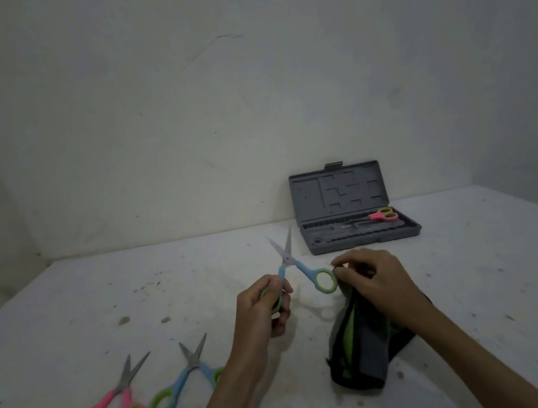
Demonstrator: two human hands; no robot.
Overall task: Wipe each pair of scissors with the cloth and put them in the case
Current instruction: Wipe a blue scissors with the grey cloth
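One pink pair (381, 215) already lies in the open case (361, 229). Your left hand (263, 303) grips the blue scissors (299, 270), your right hand (375, 279) pinches the cloth (363, 346). Two pairs (142, 394) wait on the counter (101, 296).

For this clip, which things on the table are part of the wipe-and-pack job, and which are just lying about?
Part of the job:
- blue scissors in hand, held open by the left hand
- dark cloth under the right hand
- grey case, lid up
- pink scissors in case
- pink scissors on table
- blue scissors on table

Just lying about:
- nothing visible
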